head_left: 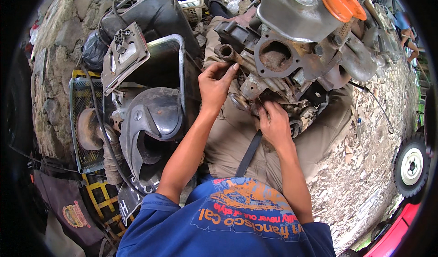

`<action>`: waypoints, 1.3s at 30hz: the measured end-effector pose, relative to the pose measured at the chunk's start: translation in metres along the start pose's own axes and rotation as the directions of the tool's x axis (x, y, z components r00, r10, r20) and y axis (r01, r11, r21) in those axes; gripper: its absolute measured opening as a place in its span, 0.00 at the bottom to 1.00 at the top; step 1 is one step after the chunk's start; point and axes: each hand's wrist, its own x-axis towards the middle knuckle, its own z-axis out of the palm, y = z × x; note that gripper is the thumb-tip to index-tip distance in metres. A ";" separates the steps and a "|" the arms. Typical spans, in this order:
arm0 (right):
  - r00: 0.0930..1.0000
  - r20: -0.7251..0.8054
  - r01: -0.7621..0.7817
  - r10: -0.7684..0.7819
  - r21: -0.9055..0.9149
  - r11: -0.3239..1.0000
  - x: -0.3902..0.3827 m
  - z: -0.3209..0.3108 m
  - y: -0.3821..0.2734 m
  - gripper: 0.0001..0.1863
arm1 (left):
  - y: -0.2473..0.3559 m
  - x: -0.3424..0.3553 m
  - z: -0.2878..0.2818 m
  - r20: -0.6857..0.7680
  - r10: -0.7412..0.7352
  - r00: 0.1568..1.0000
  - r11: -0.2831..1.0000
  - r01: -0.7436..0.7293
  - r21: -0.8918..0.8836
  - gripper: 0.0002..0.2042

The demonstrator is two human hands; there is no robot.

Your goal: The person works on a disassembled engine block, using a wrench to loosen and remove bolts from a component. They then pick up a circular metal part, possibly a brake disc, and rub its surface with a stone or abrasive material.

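A greasy engine assembly [315,58], with a round flanged opening, a steel cover and an orange funnel-like piece [342,1] on top, lies over my lap. My left hand [214,86] grips a short metal pipe [228,52] on its left side, thumb near the pipe's lower part. My right hand [273,122] is at the engine's lower fittings [244,99], fingers curled in; what they hold is too small or hidden to make out. A dark strap [250,153] hangs below that hand across my trousers.
Black bins, a dark helmet [150,115], a metal bracket [123,56], crates and cables crowd the left beside a stone wall [68,38]. A white crate [191,8] stands behind. Right are rubble ground [365,165], a wheel [412,165] and another person's arm [410,47].
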 end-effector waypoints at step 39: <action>0.999 -0.033 0.038 -0.042 -0.120 0.992 -0.003 0.016 0.018 0.08 | 0.001 0.002 -0.007 0.054 -0.144 0.988 0.966 0.152 -0.209 0.10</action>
